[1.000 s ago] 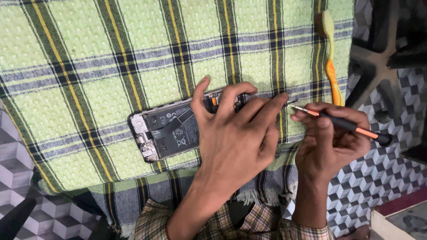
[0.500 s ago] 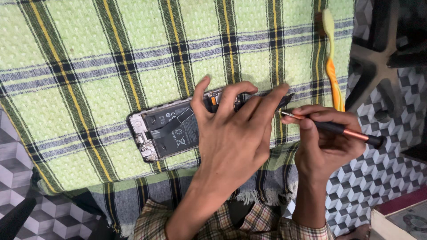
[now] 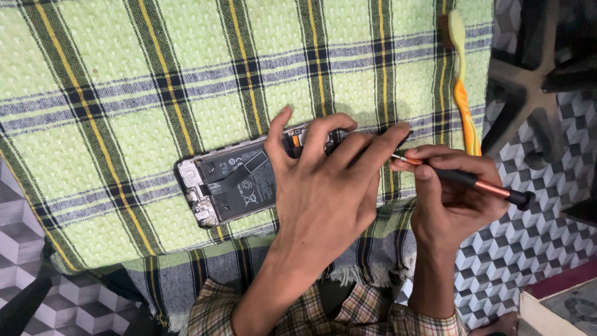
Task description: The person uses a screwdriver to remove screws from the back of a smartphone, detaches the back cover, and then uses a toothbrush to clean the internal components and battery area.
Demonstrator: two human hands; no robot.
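An opened phone (image 3: 227, 180) with its back cover off lies on a green plaid cloth (image 3: 155, 81); its battery and circuit board show. My left hand (image 3: 326, 186) presses flat over the phone's right half, fingers spread, hiding that end. My right hand (image 3: 451, 199) grips a thin black and orange screwdriver (image 3: 479, 185), its tip pointing left at the phone's right end, next to my left fingertips.
A yellow and orange toothbrush (image 3: 461, 87) lies on the cloth's right edge. A black star-shaped chair base (image 3: 535, 74) stands at the upper right on a cube-patterned floor (image 3: 516, 249). A box corner (image 3: 559, 308) shows at the bottom right.
The screwdriver has tilted flatter and its tip has slid slightly left toward the phone's end. My left hand stays pressed on the phone.
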